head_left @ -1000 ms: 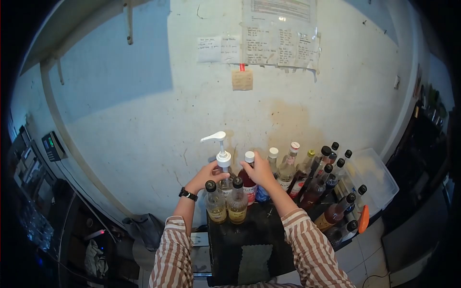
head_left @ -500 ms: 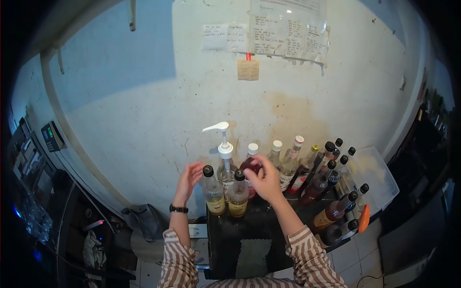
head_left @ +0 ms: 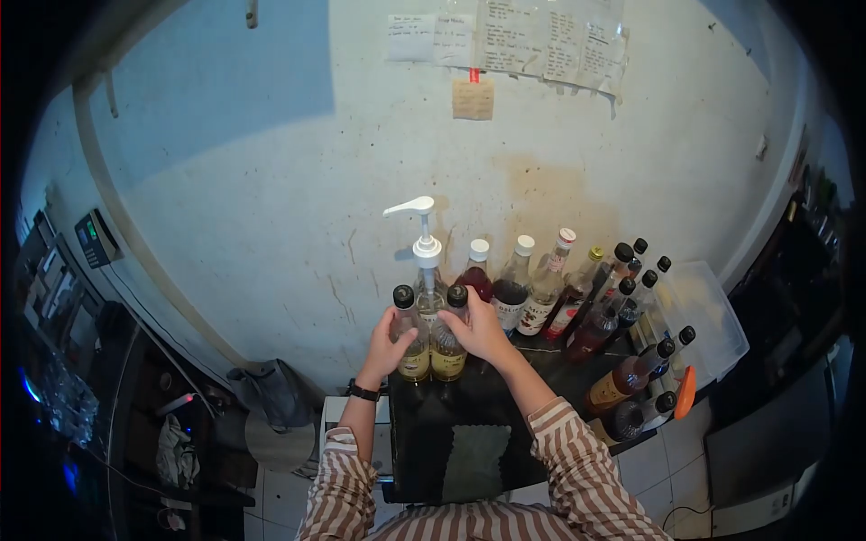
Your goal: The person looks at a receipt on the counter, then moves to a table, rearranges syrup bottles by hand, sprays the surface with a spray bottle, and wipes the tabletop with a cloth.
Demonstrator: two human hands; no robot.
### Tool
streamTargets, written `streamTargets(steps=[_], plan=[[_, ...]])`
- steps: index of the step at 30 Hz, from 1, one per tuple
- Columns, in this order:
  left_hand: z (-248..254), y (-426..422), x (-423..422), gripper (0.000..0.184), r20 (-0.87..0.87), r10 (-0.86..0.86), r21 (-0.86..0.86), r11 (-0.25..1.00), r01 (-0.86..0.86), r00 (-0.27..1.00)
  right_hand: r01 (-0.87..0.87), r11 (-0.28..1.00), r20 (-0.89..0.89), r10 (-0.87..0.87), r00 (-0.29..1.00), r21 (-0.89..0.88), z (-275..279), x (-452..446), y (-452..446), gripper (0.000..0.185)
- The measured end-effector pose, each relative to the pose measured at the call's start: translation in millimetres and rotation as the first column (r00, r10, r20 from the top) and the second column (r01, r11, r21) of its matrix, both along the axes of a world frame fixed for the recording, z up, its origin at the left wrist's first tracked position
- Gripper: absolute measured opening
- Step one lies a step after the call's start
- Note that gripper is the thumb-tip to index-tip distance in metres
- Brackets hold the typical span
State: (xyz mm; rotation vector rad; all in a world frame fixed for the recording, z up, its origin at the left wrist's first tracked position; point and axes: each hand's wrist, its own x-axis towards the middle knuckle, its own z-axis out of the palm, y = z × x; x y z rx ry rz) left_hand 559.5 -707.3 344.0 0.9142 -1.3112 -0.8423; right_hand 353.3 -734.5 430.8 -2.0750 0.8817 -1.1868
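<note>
Two clear glass syrup bottles with black caps and yellowish contents stand side by side at the table's far left. My left hand (head_left: 388,344) is wrapped round the outer side of the left syrup bottle (head_left: 414,362). On the right syrup bottle (head_left: 446,364), my right hand (head_left: 483,332) grips the upper part from the right. Just behind them stands a bottle with a white pump (head_left: 426,248), its lower part mostly hidden. A white-capped bottle of dark red liquid (head_left: 477,270) is beside my right fingers, partly covered by that hand.
Several more bottles (head_left: 544,302) line the back and right of the black table (head_left: 415,451). A dark cloth (head_left: 476,462) lies near the front edge. At the right are a clear plastic bin (head_left: 722,311) and an orange object (head_left: 686,392). The wall (head_left: 271,225) rises close behind.
Both hands have closed in from the sides onto the two syrup bottles, which now stand closer together. The view has tilted slightly downward.
</note>
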Motion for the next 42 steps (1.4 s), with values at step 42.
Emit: streamTargets(steps=[42], plan=[[-107.8, -54.1, 35.5, 0.063, 0.715, 0.143, -0.094, 0.99, -0.109, 0.684, 0.061, 0.977, -0.271, -0.003, 0.963, 0.206, 78.5, 52.7, -65.8, 0.028]])
